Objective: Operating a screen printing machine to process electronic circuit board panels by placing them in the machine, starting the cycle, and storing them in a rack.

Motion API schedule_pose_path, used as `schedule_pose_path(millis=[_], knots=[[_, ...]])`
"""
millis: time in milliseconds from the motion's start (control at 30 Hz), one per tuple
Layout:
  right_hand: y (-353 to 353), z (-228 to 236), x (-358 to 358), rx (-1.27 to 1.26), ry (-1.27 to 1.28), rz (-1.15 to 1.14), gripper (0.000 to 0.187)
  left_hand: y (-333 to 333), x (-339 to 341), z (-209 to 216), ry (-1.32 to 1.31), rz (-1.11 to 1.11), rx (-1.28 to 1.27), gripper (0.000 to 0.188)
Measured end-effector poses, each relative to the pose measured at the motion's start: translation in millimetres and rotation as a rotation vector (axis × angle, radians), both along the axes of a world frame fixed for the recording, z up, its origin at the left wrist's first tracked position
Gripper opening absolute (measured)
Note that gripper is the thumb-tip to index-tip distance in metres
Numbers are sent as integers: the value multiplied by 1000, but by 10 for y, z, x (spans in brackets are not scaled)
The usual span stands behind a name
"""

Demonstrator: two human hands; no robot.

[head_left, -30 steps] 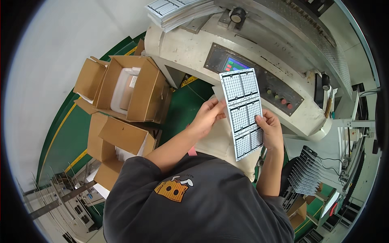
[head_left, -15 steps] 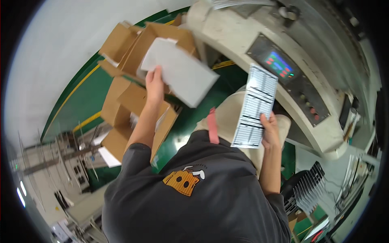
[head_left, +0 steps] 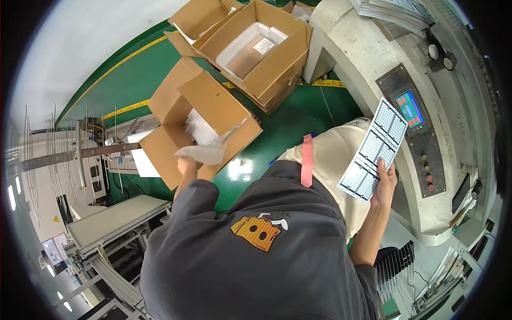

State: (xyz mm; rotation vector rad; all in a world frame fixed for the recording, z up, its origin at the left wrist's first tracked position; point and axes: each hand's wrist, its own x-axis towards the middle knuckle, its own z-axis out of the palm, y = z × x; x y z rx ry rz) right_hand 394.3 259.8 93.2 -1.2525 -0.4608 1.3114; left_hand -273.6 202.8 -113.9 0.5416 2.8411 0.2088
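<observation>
My left hand is closed on the edge of a thin white sheet, probably foam or paper. This sheet bends over the opening of the near cardboard box, where more pale sheets lie inside. On the right, my right hand grips a long white circuit board panel by its lower right edge, thumb on its face. Rows of small pads and dark dividing lines cover the panel. It is held tilted, beside the machine's control panel.
A second open cardboard box behind holds white padding and a labelled brown piece. The curved beige machine runs along the right, with stacked panels on top. A rack of upright plates stands at lower right, a grey-topped conveyor at lower left.
My left hand has moved down and left with the white sheet, from the far box to the near one. My right hand still holds the circuit board panel. The view has shifted.
</observation>
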Motion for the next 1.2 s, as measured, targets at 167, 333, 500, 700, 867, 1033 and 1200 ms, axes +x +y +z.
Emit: schedule_pose_path(millis=[167,333,500,700,867,1033,1200], knots=[[-27,-17,-4,32,7,-12,30,801,12,-47,-9,-33,246,51],[-164,-77,11,32,22,-31,32,1432,237,197,-23,-153,759,48],[-226,134,-116,6,113,-142,35,1792,2438,1716,-724,-708,974,34],[376,537,-396,289,66,-356,35,1298,4144,2206,-1736,-1407,781,49],[213,905,-15,438,-44,-509,30,1489,4912,2882,-1903,-1179,574,31],[-318,1393,862,593,-144,-713,28,1976,5120,3303,-1895,-1379,308,25],[-614,1981,1235,413,-412,-707,32,2531,5599,4059,-1799,-1581,71,23]])
